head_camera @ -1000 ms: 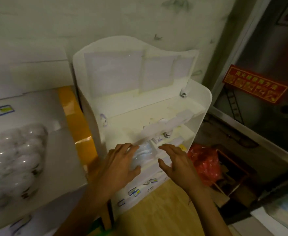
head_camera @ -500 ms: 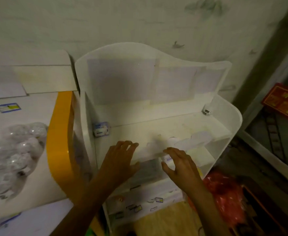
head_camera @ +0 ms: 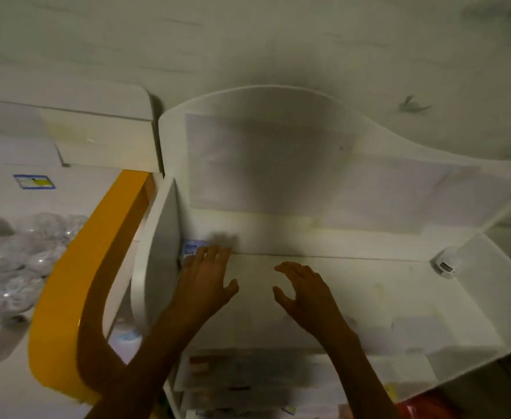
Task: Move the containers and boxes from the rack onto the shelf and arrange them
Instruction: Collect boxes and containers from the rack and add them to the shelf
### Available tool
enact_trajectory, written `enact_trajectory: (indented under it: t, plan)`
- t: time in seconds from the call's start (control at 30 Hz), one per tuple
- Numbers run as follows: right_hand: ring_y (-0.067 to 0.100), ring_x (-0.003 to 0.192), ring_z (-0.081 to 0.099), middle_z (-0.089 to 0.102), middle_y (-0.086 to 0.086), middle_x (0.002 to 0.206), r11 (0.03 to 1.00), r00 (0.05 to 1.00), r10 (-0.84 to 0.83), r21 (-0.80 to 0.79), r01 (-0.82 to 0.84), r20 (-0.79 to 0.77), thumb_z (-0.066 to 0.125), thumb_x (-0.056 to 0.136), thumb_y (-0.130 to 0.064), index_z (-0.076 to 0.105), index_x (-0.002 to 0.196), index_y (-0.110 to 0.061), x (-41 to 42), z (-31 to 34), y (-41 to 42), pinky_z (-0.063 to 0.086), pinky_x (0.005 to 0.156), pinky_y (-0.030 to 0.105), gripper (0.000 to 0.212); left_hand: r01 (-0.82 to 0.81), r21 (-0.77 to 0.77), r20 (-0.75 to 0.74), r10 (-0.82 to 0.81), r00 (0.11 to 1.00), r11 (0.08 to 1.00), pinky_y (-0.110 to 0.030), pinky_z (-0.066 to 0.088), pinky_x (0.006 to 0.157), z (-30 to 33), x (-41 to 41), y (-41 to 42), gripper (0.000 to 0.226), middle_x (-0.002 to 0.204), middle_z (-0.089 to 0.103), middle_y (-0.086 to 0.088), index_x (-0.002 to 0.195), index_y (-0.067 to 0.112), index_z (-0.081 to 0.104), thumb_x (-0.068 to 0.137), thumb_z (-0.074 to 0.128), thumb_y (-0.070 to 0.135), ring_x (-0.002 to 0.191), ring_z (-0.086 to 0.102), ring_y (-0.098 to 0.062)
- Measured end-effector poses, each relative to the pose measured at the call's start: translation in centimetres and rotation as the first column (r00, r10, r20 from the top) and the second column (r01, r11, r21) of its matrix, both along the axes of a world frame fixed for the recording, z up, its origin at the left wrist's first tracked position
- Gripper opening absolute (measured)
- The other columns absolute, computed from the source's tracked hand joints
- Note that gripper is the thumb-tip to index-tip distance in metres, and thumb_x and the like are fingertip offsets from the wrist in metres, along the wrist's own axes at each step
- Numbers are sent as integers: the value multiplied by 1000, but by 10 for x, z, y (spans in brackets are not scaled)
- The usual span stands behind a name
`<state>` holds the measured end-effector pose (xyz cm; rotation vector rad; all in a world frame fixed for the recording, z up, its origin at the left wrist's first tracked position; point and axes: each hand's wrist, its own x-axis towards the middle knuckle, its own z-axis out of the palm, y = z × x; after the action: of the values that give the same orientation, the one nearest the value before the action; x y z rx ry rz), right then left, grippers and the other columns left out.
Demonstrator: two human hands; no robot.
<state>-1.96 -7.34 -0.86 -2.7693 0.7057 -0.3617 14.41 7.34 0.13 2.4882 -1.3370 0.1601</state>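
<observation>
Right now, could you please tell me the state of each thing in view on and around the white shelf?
left hand: open, fingers spread, reaching to the small blue-labelled box.
right hand: open, fingers loosely curved, holding nothing.
small blue-labelled box: upright in the back left corner of the top shelf, partly hidden by the fingers.
small white container: standing in the back right corner.
top shelf: mostly bare.
bag of clear containers: lying at the left.

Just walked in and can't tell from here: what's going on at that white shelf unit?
A person is reaching both hands over the top tier of the white shelf unit. The left hand stretches toward a small blue-labelled box in the back left corner, fingertips at it; the right hand hovers open beside it, holding nothing. A small white container sits in the back right corner.
</observation>
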Motion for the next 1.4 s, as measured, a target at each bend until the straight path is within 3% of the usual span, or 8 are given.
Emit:
enact_trajectory:
  t: [0.13, 0.33, 0.57, 0.7, 0.83, 1.07, 1.17, 1.4]
  plan:
    - [21, 117, 55, 59, 2, 128, 995, 995, 98, 11, -98, 13, 56, 87, -40, 56, 126, -18, 30, -12, -23, 37, 95, 27, 44, -111, 27, 22, 111, 994, 993, -45, 42, 93, -18, 20, -11, 62, 120, 58, -8, 119, 15, 55, 67, 71, 46, 114, 50, -30]
    - [19, 118, 53, 58, 0, 128, 974, 976, 215, 60, -217, 32, 50, 86, -41, 57, 125, -19, 61, -28, -50, 41, 98, 31, 45, -213, 93, -14, 216, 976, 973, -45, 38, 99, -49, 49, -27, 77, 140, 42, -7, 136, 22, 39, 68, 69, 40, 128, 37, -29]
    - [17, 121, 50, 55, -2, 130, 955, 962, 271, 116, -272, 22, 39, 83, -50, 56, 125, -23, 71, -40, -81, 39, 99, 30, 52, -256, 39, 3, 256, 967, 966, -45, 47, 81, -63, 54, -35, 75, 120, 57, -14, 119, 21, 55, 50, 82, 28, 100, 56, -36]
    - [16, 121, 50, 56, -3, 130, 953, 961, 275, 126, -276, 28, 39, 84, -50, 57, 125, -23, 69, -43, -93, 39, 100, 29, 51, -230, -89, -143, 217, 966, 969, -48, 48, 82, -80, 55, -35, 76, 124, 53, -15, 122, 24, 56, 54, 87, 28, 105, 45, -35]
    - [16, 121, 50, 56, -4, 130, 957, 967, 251, 142, -254, 40, 47, 86, -44, 56, 124, -23, 64, -43, -100, 40, 99, 29, 45, -256, -197, -382, 166, 909, 946, -25, 44, 88, -90, 56, -35, 71, 136, 38, -7, 129, 25, 53, 66, 83, 22, 115, 50, -28]
    - [14, 122, 47, 53, -4, 132, 975, 986, 154, 151, -162, 63, 60, 89, -34, 55, 127, -23, 38, -39, -107, 34, 99, 24, 39, -243, -157, -388, 166, 906, 957, -36, 52, 78, -87, 53, -38, 64, 119, 44, -3, 128, 31, 52, 69, 73, 43, 102, 52, -28]
    - [14, 121, 48, 54, -5, 131, 981, 993, 95, 162, -106, 75, 60, 89, -33, 55, 127, -23, 17, -35, -116, 33, 98, 21, 39, -196, -196, -361, 115, 926, 961, -30, 47, 74, -74, 37, -49, 64, 116, 48, -2, 127, 30, 54, 67, 70, 47, 98, 51, -22]
    - [12, 115, 52, 57, -3, 127, 983, 984, -92, 171, 65, 151, 63, 89, -31, 56, 124, -22, -56, -20, -155, 38, 95, 20, 37, 37, -357, -364, -176, 914, 933, -22, 45, 70, -29, -19, -120, 65, 107, 51, 2, 124, 23, 56, 67, 68, 52, 87, 52, -12]
